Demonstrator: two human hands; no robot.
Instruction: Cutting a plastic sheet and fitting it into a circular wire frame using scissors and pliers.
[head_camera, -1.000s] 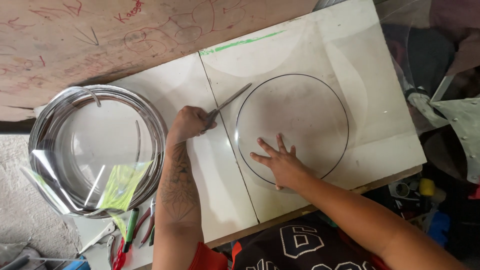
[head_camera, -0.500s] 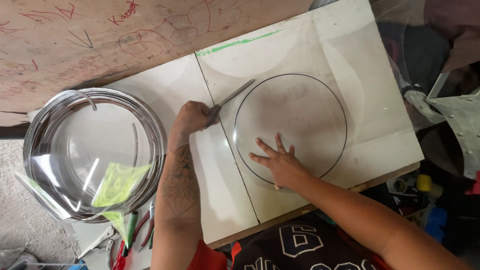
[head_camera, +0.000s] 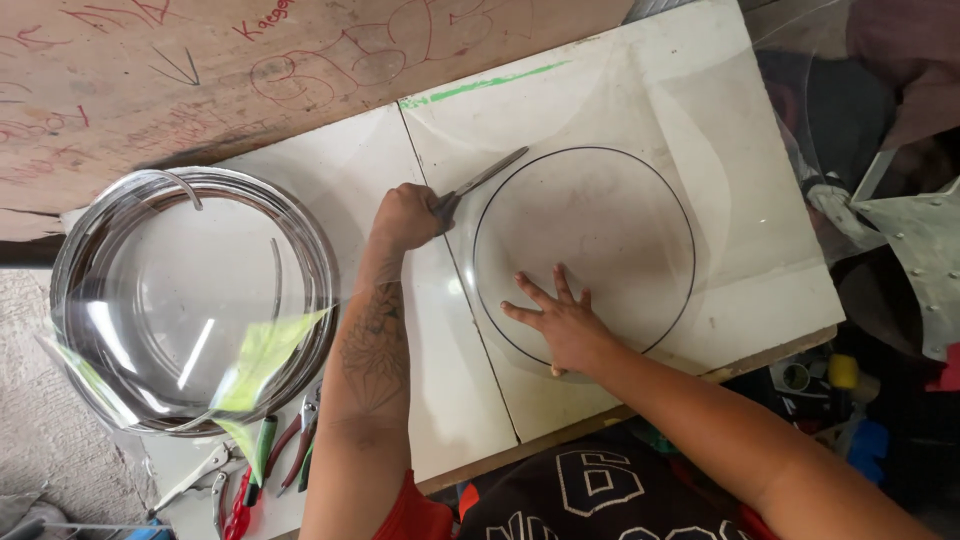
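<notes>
2 hands, left hand (head_camera: 405, 215) clamped on scissors (head_camera: 480, 182), right hand (head_camera: 560, 325) splayed on (seemingly clear) sheet (head_camera: 640, 110), coiled strip (head_camera: 190, 300) beside.

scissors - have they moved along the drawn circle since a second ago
No. The scissors in the left hand stay at the drawn circle's upper left edge, blades pointing up-right.

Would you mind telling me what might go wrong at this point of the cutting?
The scissors in the left hand could stray from the drawn circle. The clear sheet, pinned only by the right hand, might shift. That hand's fingers lie inside the circle, near the cutting path.
</notes>
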